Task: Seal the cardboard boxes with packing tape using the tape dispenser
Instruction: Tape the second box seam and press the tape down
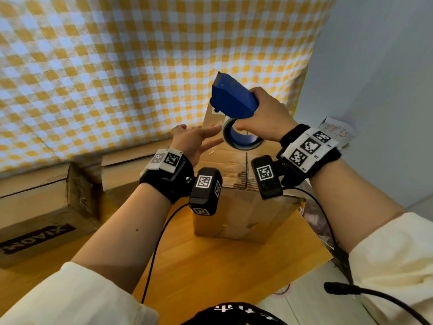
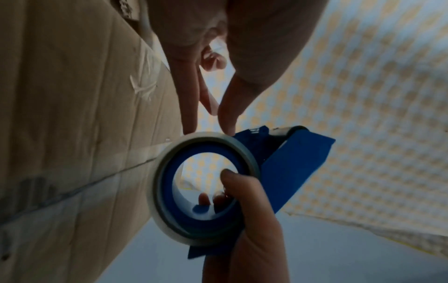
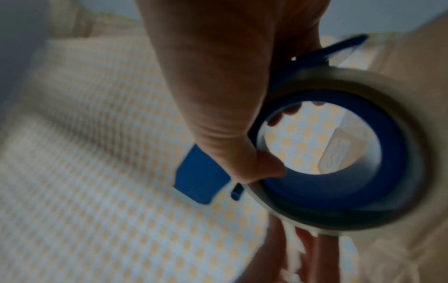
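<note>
My right hand (image 1: 262, 116) grips the blue tape dispenser (image 1: 232, 97), thumb hooked into the tape roll (image 1: 241, 137), lifted above the upright cardboard box (image 1: 243, 207). My left hand (image 1: 192, 139) reaches in with straight fingers at the roll's edge. I judge this box's top seam still untaped; two more boxes (image 1: 42, 207) lie left of it.

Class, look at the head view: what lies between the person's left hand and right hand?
The tape roll on the blue tape dispenser lies between the left hand and right hand, above the cardboard box.
</note>
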